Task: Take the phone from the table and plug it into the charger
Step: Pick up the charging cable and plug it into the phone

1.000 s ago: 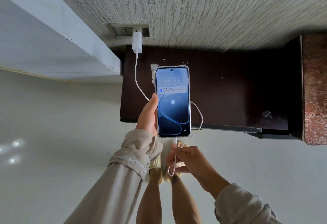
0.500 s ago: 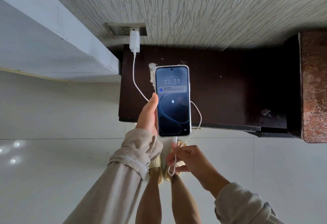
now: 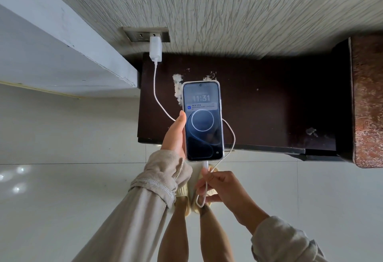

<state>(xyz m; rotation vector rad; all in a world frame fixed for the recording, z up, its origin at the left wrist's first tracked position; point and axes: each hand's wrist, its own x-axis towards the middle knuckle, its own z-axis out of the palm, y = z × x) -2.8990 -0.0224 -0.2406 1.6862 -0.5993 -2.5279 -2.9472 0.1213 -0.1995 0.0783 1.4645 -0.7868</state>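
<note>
My left hand (image 3: 175, 135) holds the phone (image 3: 203, 120) upright by its left edge, above the front edge of the dark table (image 3: 269, 106). Its screen is lit, showing 11:31 and a white ring. A white charger brick (image 3: 155, 49) sits in the wall socket (image 3: 145, 33). Its white cable (image 3: 158, 98) runs down behind the phone, loops out on the right and ends in a connector (image 3: 205, 165) seated in the phone's bottom edge. My right hand (image 3: 219, 187) pinches the cable just below that connector.
A brown patterned piece of furniture (image 3: 367, 100) stands right of the table. White patches of worn finish (image 3: 177, 87) mark the tabletop. A pale wall corner (image 3: 72, 40) juts out at left. My feet in cream slippers (image 3: 182, 195) stand on the light tiled floor.
The screen's charging picture changed from a small lightning mark to a white ring. Phone and both hands have stayed where they were; the view shifted slightly.
</note>
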